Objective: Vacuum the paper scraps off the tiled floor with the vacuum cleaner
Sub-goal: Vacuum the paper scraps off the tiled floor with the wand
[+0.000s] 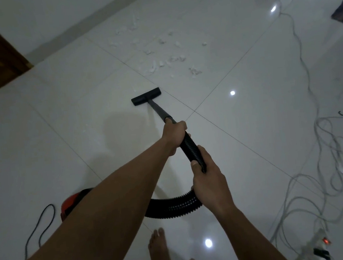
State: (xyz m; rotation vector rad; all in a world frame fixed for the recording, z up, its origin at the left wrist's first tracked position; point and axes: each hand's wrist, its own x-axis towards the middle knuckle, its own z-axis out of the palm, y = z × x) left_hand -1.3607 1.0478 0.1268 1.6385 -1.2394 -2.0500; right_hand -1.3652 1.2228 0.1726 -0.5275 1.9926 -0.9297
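Both hands grip the vacuum cleaner's black tube: the left hand (174, 137) closed around the rigid wand (158, 110) at its upper end, the right hand (208, 179) wrapped around the ribbed hose (190, 147) just below. The flat floor nozzle (146, 96) rests on the white tiled floor (250, 121), short of the scattered paper scraps (167, 60). The hose loops back to the red canister (71, 204) behind the left forearm. Pale cables (326, 145) tangle at the right, and 2 bare feet (160, 251) show at the bottom edge
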